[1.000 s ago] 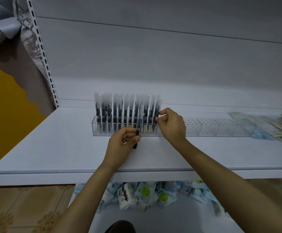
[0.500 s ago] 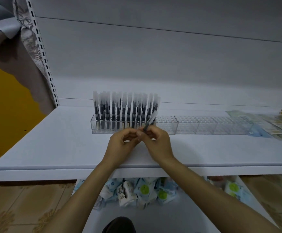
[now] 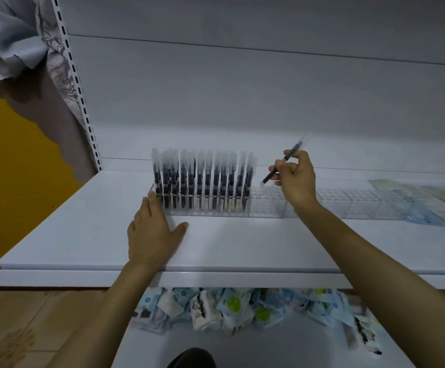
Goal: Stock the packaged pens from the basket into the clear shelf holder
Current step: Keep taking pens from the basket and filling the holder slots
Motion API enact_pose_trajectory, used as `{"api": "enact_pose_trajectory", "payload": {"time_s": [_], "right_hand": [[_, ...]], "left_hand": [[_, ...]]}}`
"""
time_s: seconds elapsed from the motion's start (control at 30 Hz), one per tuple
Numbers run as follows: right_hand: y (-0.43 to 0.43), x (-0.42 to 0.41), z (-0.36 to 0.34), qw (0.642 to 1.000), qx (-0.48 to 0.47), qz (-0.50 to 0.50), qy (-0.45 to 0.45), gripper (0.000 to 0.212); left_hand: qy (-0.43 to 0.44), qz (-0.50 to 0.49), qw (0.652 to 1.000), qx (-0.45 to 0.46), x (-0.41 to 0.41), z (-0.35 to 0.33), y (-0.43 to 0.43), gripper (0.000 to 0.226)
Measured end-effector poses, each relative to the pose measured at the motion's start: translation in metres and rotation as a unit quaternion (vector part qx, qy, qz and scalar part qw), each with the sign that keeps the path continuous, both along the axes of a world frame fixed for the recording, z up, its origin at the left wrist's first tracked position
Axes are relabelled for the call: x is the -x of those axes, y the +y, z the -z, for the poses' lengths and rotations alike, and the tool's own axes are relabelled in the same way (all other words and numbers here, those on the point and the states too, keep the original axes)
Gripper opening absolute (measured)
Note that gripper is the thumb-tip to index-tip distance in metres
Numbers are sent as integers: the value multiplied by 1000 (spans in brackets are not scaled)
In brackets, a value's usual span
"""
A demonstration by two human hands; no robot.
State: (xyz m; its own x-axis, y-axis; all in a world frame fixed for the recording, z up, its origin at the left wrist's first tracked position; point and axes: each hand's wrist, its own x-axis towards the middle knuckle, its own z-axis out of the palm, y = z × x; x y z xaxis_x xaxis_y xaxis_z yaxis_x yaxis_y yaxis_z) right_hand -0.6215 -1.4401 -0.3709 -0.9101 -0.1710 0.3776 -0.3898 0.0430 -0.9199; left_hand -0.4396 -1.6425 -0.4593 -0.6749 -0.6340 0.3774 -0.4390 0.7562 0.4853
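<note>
Black packaged pen (image 3: pixel 293 149) was pinched, tilted, in fingers of right hand (image 3: pixel 297 181) above clear slotted holder (image 3: pixel 269 207).
Left hand (image 3: pixel 151 233) lay flat, fingers straight, on white shelf (image 3: pixel 83 235), touching holder's left end.

1. A white shelf board (image 3: pixel 83 235) spans the view, with a bright patch of light near its middle.
2. Behind it rises a plain grey back panel (image 3: pixel 242 96), with a white slotted upright (image 3: pixel 78 88) at its left edge.
3. Patterned cloth (image 3: pixel 17 43) hangs beside the upright, in front of a yellow wall (image 3: pixel 11 181).
4. Beige patterned floor tiles (image 3: pixel 30 328) show at lower left.
5. A lower shelf (image 3: pixel 269 349) carries a heap of small packets (image 3: pixel 229 309).
6. Flat packets (image 3: pixel 428 197) lie at the shelf board's right end.
</note>
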Motion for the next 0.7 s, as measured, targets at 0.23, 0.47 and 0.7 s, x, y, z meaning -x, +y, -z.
{"api": "enact_pose_trajectory", "payload": {"time_s": [0.23, 0.47, 0.7], "right_hand": [[-22, 13, 15, 993, -94, -23, 61, 13], [-23, 23, 19, 983, -146, -12, 110, 19], [-21, 29, 17, 964, -217, -39, 147, 11]], "left_hand": [[5, -15, 1000, 25, 1, 2, -1, 100], [13, -8, 1000, 24, 3, 2, -3, 98], [29, 11, 999, 16, 2, 1, -5, 96]]}}
